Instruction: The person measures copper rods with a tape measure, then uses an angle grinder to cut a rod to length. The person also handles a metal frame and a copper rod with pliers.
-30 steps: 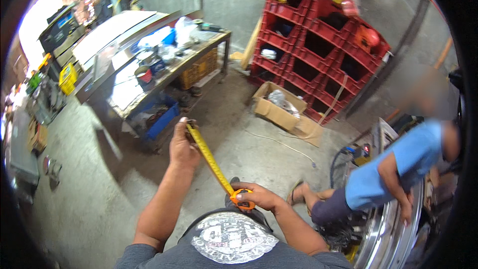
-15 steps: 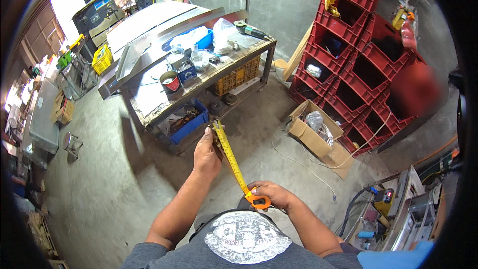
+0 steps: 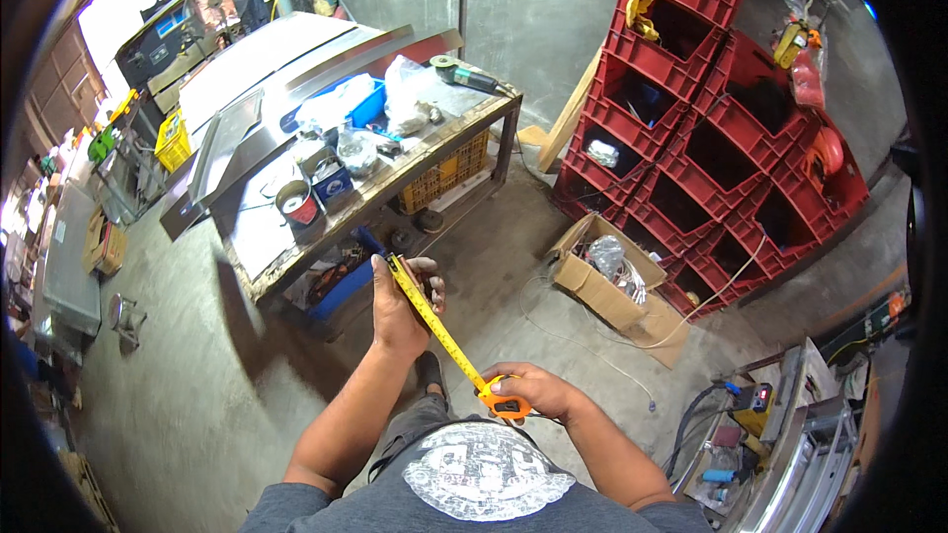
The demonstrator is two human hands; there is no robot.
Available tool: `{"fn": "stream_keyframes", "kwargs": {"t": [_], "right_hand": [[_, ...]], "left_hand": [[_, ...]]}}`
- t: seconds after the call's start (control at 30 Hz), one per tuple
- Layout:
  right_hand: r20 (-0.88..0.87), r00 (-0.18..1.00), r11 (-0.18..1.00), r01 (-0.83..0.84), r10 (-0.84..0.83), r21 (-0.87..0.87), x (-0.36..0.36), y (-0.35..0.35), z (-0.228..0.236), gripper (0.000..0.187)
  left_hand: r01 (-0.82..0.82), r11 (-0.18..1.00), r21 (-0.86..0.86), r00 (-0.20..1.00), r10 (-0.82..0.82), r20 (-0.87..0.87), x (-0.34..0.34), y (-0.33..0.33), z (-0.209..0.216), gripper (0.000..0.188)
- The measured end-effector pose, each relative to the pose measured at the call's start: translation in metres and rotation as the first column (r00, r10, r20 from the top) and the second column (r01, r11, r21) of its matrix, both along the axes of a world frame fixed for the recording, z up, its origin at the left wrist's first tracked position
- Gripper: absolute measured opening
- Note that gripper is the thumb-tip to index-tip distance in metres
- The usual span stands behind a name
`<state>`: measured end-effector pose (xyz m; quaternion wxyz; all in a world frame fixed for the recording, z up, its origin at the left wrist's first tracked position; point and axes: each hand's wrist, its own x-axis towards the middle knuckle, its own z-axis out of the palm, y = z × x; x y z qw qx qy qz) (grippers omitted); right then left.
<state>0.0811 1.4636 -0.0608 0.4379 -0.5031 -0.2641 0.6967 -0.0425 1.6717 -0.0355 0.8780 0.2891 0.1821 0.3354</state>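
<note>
A tape measure (image 3: 506, 402) with an orange case sits in my right hand (image 3: 538, 387), fingers wrapped round it, close to my waist. Its yellow blade (image 3: 434, 324) is pulled out and runs up and left to my left hand (image 3: 403, 316). There the blade's end lies between the thumb and the curled fingers, which partly hide behind it. Ahead of my left hand stands a worn workbench (image 3: 370, 202), carrying a red tin (image 3: 298, 205), a blue box (image 3: 331, 185), plastic bags (image 3: 403, 89) and an angle grinder (image 3: 464, 74).
Stacked red crates (image 3: 681, 123) rise at the right, with an open cardboard box (image 3: 607, 266) and a pale cable (image 3: 553, 334) on the floor before them. Metal frames and tools (image 3: 780, 424) lie lower right. A small stool (image 3: 126, 321) stands at left.
The view has shifted, so the bench and crates sit further left. The blade's end and my left hand have moved slightly left and down, and its fingers show more. A foot now appears below.
</note>
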Motion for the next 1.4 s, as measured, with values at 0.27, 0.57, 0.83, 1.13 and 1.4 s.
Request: {"fn": "stream_keyframes", "kwargs": {"t": [0.27, 0.57, 0.83, 1.13, 1.4], "right_hand": [[0.15, 0.983, 0.994, 0.105, -0.102, -0.014, 0.04, 0.063, 0.023, 0.045], [0.172, 0.979, 0.994, 0.11, -0.107, -0.01, 0.083, 0.13, 0.018, 0.035], [0.1, 0.983, 0.988, 0.152, -0.152, 0.009, 0.129, 0.155, 0.015, 0.033], [0.171, 0.973, 0.988, 0.153, -0.156, 0.028, 0.223, 0.193, 0.011, 0.045], [0.07, 0.996, 0.998, -0.057, 0.059, -0.034, 0.357, 0.224, -0.017, 0.054]], "left_hand": [[0.047, 0.999, 0.01, 0.999, -0.047, 0.005, 0.065, 0.064, 0.011, 0.07], [0.003, 1.0, 0.019, 0.995, -0.001, -0.103, 0.113, 0.137, 0.015, 0.054], [0.003, 1.0, -0.005, 0.969, -0.004, -0.248, 0.174, 0.174, 0.015, 0.05], [-0.131, 0.99, -0.044, 0.944, 0.111, -0.311, 0.26, 0.22, 0.0, 0.034], [-0.098, 0.995, -0.024, 0.901, 0.078, -0.426, 0.337, 0.249, -0.015, 0.035]]}}
